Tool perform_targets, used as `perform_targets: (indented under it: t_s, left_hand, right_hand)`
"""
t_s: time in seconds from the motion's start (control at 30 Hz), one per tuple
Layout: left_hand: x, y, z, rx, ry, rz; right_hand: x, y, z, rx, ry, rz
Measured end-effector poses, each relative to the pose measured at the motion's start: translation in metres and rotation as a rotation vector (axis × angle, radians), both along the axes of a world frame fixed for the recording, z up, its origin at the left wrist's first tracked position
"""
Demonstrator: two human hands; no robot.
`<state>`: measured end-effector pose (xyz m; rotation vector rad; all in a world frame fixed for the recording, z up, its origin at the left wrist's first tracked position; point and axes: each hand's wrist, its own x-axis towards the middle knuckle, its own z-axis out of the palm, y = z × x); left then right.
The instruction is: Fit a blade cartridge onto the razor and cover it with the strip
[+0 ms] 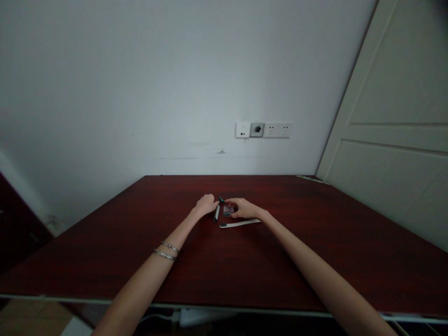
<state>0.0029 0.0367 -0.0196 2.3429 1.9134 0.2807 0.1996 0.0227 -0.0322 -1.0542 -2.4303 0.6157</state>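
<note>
My left hand (pixel 206 204) is closed at the upper end of a short black and white handle (pixel 217 213), which looks like a razor's. A small dark piece (pixel 221 199) is at that end, close to the thumb. Across from it, my right hand (pixel 244 208) curls its thumb and fingers around a small clear plastic case (pixel 228 210). Small details inside the case are too fine to make out. Nearer to me, a long thin white strip (pixel 240 224) with a dark end lies on the table, its right end by my right wrist.
The dark red wooden table (pixel 196 275) runs back to a pale wall. White sockets (pixel 277 130) and a grey switch plate (pixel 257 130) are on the wall. A panelled white door (pixel 395 126) stands along the right. A pale strip (pixel 311 179) lies at the table's far right edge.
</note>
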Motion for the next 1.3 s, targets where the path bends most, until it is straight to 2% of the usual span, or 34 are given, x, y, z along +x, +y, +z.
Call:
perform_targets:
  t_s: [0.1, 0.17, 0.3, 0.37, 0.43, 0.63, 0.73, 1.1, 1.3]
  left_hand:
    - [-0.017, 0.004, 0.009, 0.025, -0.033, 0.068]
    - [-0.033, 0.007, 0.013, 0.024, -0.068, 0.046]
    - [-0.057, 0.013, 0.009, -0.096, -0.146, -0.155]
    - [-0.061, 0.015, 0.006, -0.134, -0.154, -0.208]
    - [-0.059, 0.014, 0.003, -0.147, -0.136, -0.182]
    - [-0.041, 0.007, -0.001, -0.099, -0.080, 0.002]
    - [-0.037, 0.006, -0.002, -0.071, -0.073, 0.034]
    - [-0.040, 0.010, -0.002, -0.075, -0.110, -0.042]
    - [-0.037, 0.007, 0.009, 0.053, -0.215, -0.151]
  right_hand:
    - [0.000, 0.000, 0.000, 0.000, 0.006, -0.010]
    - [0.001, 0.000, 0.001, -0.003, 0.022, -0.007]
    - [0.007, -0.001, 0.002, 0.023, 0.058, -0.066]
    - [0.011, 0.000, 0.002, 0.051, 0.072, -0.103]
    - [0.014, 0.001, 0.000, 0.074, 0.074, -0.130]
    - [0.019, 0.003, -0.004, 0.111, 0.074, -0.163]
    - [0.019, 0.003, -0.002, 0.128, 0.066, -0.160]
    - [0.015, 0.001, -0.003, 0.164, 0.066, -0.157]
    - [0.011, -0.003, 0.001, 0.241, 0.134, -0.154]
